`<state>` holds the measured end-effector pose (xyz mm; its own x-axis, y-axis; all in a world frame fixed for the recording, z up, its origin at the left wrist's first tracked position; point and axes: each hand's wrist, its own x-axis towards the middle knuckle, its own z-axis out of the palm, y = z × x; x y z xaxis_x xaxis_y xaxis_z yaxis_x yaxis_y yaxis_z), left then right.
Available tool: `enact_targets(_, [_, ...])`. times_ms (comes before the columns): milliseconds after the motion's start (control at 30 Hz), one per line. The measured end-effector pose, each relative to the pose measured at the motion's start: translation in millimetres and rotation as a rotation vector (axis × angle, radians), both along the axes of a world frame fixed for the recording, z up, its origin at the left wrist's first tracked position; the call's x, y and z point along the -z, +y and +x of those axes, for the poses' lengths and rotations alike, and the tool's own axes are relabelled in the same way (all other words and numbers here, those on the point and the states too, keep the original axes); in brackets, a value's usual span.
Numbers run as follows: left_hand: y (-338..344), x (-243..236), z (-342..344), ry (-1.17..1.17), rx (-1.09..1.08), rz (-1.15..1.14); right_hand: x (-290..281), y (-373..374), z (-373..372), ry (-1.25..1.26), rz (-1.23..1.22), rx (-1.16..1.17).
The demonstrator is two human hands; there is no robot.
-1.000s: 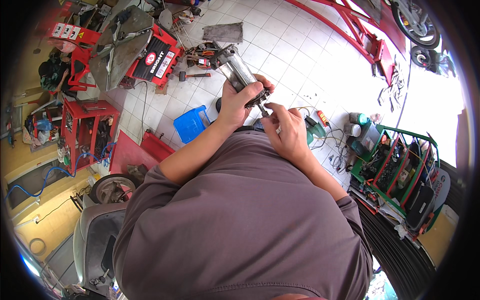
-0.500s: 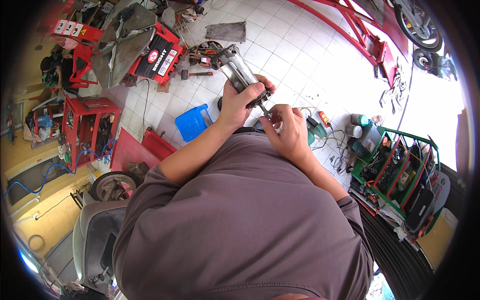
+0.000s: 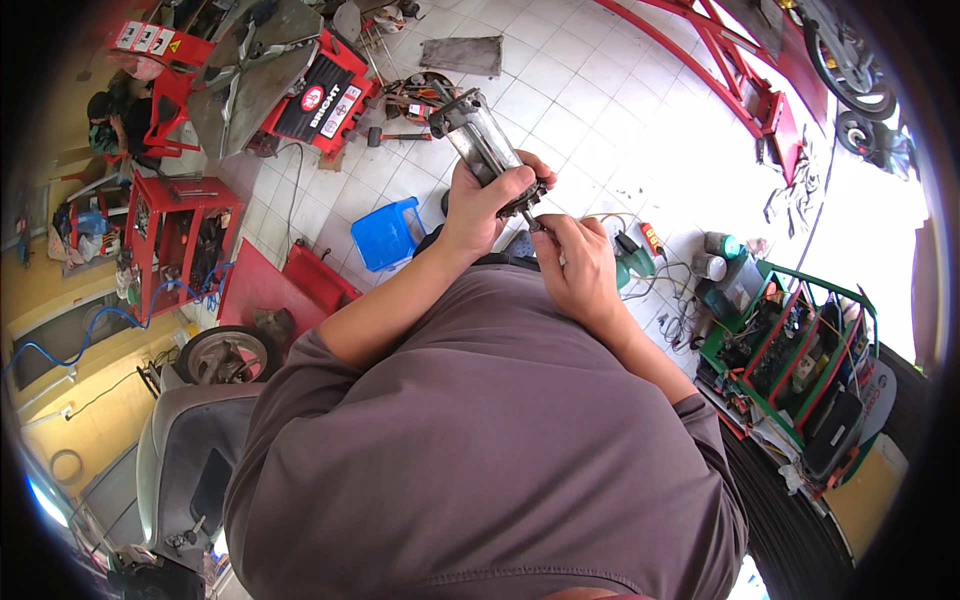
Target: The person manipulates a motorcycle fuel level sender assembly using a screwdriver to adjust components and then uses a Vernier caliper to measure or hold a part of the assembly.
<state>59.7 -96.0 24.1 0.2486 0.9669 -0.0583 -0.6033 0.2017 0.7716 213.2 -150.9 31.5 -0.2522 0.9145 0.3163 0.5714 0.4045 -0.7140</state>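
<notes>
My left hand (image 3: 478, 205) is wrapped round the lower part of a silver metal cylinder (image 3: 482, 138) with dark, greasy end plates. It is held tilted in front of my body, its far end leaning to the left. A thin shaft (image 3: 529, 216) sticks out of the near end plate. At its tip, my right hand (image 3: 582, 265) is closed in a pinch of thumb and forefinger. Those fingers cover the shaft's end, so any small fitting there is hidden.
On the tiled floor beyond lie a blue plastic bin (image 3: 388, 235), a hammer (image 3: 400, 136) and a grey mat (image 3: 461, 56). A green power tool (image 3: 636, 254) with cables is right of my hand, near a green tool rack (image 3: 790, 350). A red machine (image 3: 320, 105) stands left.
My right thumb and forefinger have closed over the shaft's tip, which showed between them before. The left hand keeps its hold on the cylinder; the view has shifted slightly.
</notes>
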Motion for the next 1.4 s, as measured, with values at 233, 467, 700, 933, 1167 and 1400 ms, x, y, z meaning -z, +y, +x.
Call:
enact_targets(233, [-7.5,1.9,1.5,-0.015,-0.063,-0.007,2.4,0.3,-2.0,0.041,0.010,0.010])
enact_targets(467, [-5.9,8.3,3.2,0.008,-0.030,-0.002,-7.0,4.0,2.1,0.031,-0.026,0.001])
enact_targets(700, [1.3,8.2,2.2,0.062,-0.041,0.013,4.8,9.7,3.5,-0.033,0.007,0.004])
enact_targets(933, [3.6,8.7,-9.3,0.058,-0.083,-0.057,2.4,17.2,-10.5,0.029,-0.091,-0.004])
enact_targets(1167, [16.3,22.1,-27.2,0.007,-0.102,-0.162,7.7,34.3,-27.3,-0.035,-0.117,-0.062])
enact_targets(1400, [52.6,30.0,-60.3,-0.017,-0.096,-0.165,0.3,68.1,-67.2,-0.135,-0.134,-0.034])
